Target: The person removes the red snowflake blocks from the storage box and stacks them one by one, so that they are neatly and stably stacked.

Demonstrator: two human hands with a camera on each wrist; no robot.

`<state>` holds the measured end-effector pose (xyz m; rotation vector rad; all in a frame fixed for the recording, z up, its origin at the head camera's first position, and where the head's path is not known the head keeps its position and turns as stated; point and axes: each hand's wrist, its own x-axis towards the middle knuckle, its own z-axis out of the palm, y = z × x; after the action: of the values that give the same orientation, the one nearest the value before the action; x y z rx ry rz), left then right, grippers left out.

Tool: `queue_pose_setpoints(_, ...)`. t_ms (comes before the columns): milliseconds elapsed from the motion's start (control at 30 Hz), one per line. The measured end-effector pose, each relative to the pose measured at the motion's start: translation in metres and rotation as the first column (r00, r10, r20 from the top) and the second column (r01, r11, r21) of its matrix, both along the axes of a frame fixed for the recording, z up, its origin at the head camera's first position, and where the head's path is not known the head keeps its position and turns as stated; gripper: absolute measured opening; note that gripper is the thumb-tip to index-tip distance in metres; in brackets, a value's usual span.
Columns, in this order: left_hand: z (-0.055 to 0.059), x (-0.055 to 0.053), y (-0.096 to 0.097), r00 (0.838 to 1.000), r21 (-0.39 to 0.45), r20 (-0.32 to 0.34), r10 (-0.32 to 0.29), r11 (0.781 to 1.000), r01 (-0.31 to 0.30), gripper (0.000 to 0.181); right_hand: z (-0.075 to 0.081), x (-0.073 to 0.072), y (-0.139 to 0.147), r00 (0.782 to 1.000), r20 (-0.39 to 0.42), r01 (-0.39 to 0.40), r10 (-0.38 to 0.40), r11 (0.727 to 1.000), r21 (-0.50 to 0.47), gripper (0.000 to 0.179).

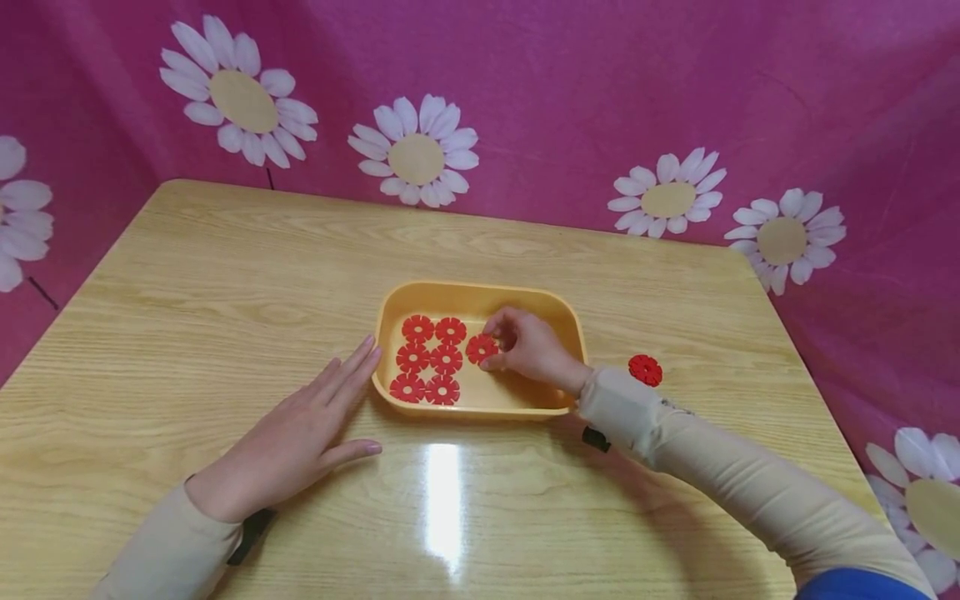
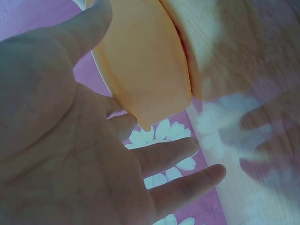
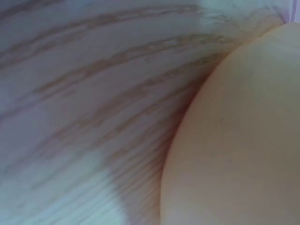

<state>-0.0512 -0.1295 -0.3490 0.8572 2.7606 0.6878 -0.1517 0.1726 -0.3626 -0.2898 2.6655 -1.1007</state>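
Note:
A yellow plastic tray lies on the table, and several red notched discs sit flat in two columns in its left half. Reaching in over the tray's right side, my right hand pinches another red notched disc by its right edge between thumb and fingers, just right of the columns. My left hand has straight fingers, their tips at the left wall of the tray. The left wrist view has the palm beside the tray's outer wall. In the right wrist view only the tray's outside and tabletop show; the hand is hidden.
One more red notched disc lies on the wooden table to the right of the tray, close beside the right sleeve. A pink cloth with white daisies hangs behind the table and along its sides.

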Motion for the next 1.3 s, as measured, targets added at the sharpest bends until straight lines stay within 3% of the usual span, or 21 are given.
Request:
queue_pose_setpoints(300, 0.0, 0.0, 0.0, 1.0, 0.005, -0.009, -0.005, 1.0, 0.005, 0.095, 0.0, 0.002, -0.002, 0.988, -0.111, -0.111, 0.105, 0.992, -0.055, 0.036)
queue_pose_setpoints(567, 0.0, -0.001, -0.001, 1.0, 0.007, -0.002, -0.001, 1.0, 0.001, 0.095, 0.003, 0.003, 0.0, 0.988, -0.058, -0.147, 0.141, 0.982, -0.12, 0.035)
queue_pose_setpoints(800, 0.001, -0.001, -0.002, 1.0, 0.01, 0.002, -0.005, 1.0, 0.005, 0.096, 0.012, 0.007, 0.007, 0.996, 0.027, -0.08, 0.09, 0.959, -0.27, 0.037)
queue_pose_setpoints(1100, 0.001, -0.002, -0.001, 1.0, 0.001, 0.006, -0.004, 1.0, 0.004, 0.095, 0.036, 0.012, 0.043, 0.999, -0.033, -0.019, 0.008, 0.939, -0.343, 0.039)
queue_pose_setpoints(1300, 0.001, -0.002, -0.001, 1.0, 0.005, 0.007, -0.003, 1.0, 0.003, 0.095, 0.047, 0.021, 0.078, 0.996, -0.019, 0.07, -0.083, 0.927, -0.369, 0.041)
